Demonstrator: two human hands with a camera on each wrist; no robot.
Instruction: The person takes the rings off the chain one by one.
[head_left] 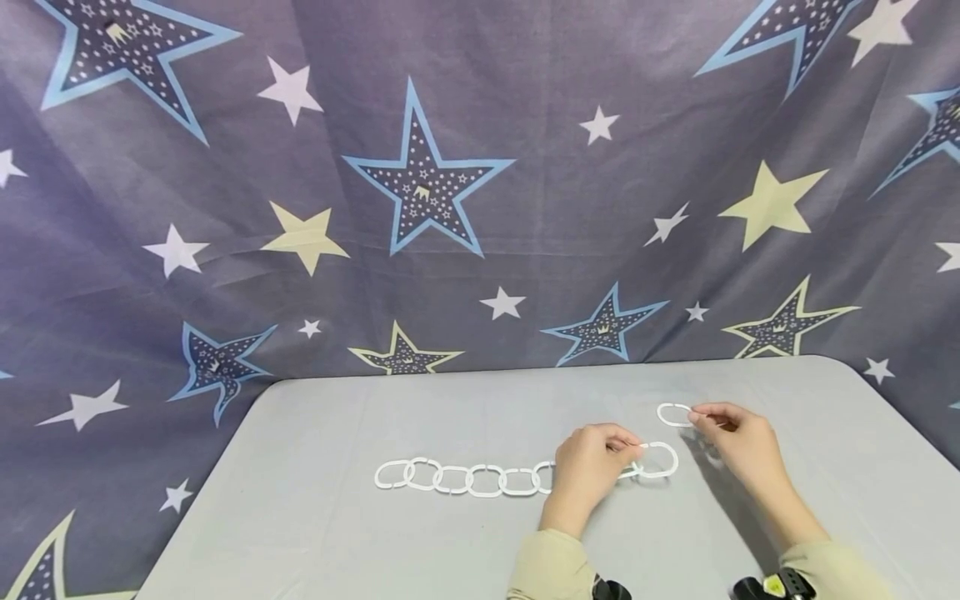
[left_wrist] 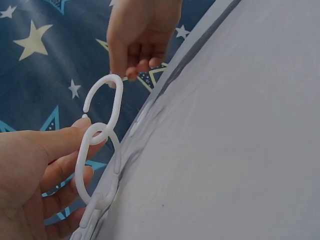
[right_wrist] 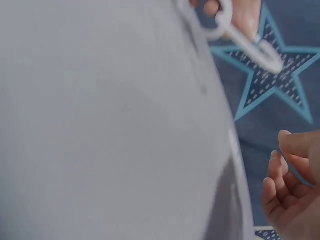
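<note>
My left hand (head_left: 590, 467) pinches the right end of a white plastic chain (head_left: 486, 496), made of several oval links. Between thumb and fingers it holds the end link (left_wrist: 118, 97) raised, with a small gap in the link's side; the link after it (left_wrist: 79, 172) hangs below. The rest of the chain stretches left along the table, part of it behind the hand. My right hand (head_left: 742, 442) hovers beside a loose white link (head_left: 659, 415) lying on the table. In the right wrist view, thumb and fingers (right_wrist: 280, 187) are loosely bent, apart, with nothing between them.
A pale grey cloth covers the table (head_left: 360, 550). Behind its far edge hangs a dark curtain (head_left: 540, 208) printed with stars. Wrist straps with black devices (head_left: 772, 586) sit at the cuffs of both sleeves.
</note>
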